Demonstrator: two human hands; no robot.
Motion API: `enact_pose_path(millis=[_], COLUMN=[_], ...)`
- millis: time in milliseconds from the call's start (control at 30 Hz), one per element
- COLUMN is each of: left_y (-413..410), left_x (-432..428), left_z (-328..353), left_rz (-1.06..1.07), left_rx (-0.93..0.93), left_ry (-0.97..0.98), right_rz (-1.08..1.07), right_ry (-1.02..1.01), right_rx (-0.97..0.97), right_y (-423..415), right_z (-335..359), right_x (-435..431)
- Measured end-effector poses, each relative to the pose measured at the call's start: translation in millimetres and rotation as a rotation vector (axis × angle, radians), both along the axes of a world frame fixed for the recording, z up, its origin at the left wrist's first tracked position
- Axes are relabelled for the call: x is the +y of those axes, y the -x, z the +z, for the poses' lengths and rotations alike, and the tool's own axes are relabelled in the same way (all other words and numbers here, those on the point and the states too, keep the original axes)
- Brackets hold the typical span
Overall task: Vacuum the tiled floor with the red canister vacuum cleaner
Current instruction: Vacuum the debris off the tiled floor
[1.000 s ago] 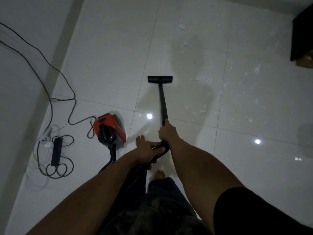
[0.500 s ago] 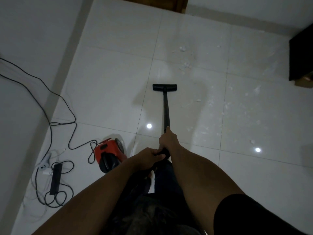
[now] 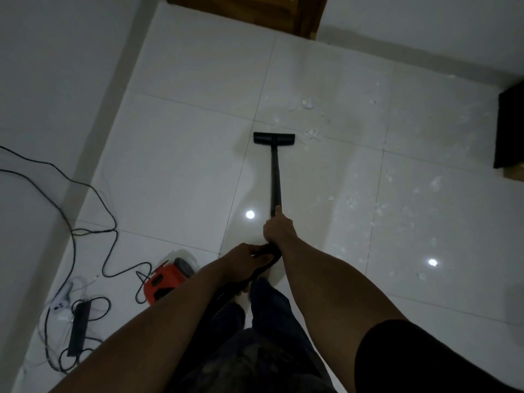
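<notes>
Black vacuum wand (image 3: 275, 177) held in both bare hands over a glossy white tiled floor (image 3: 181, 171).

Right hand (image 3: 278, 227) is wrapped closed around the wand's upper end, forefinger laid along it; left hand (image 3: 246, 258) is closed on the curved black handle (image 3: 269, 255) just behind. Flat black floor nozzle (image 3: 274, 138) rests on the tiles ahead, with white scraps of debris (image 3: 312, 135) just to its right. Red canister vacuum cleaner (image 3: 164, 282) sits low at the left, partly hidden by the left forearm, near black cables (image 3: 107, 222) and a black power strip (image 3: 80, 327).
</notes>
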State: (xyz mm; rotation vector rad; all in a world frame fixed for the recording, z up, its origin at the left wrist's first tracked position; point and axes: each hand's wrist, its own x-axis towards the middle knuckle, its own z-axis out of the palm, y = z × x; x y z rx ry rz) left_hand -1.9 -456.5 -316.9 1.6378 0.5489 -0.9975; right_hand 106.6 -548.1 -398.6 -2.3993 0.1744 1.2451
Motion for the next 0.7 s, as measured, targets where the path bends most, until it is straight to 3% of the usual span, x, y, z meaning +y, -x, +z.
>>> enact_pose_path(millis=[700], left_y=[-215.2], left_x=[170.6], left_z=[2.2], left_rz=[0.032], left_rx=[-0.065], left_ry=[-0.054], right_rz=[-0.065], right_ry=[-0.055], right_rx=[0.019], right_y=[-216.0], right_z=[-3.7], right_x=[169.2])
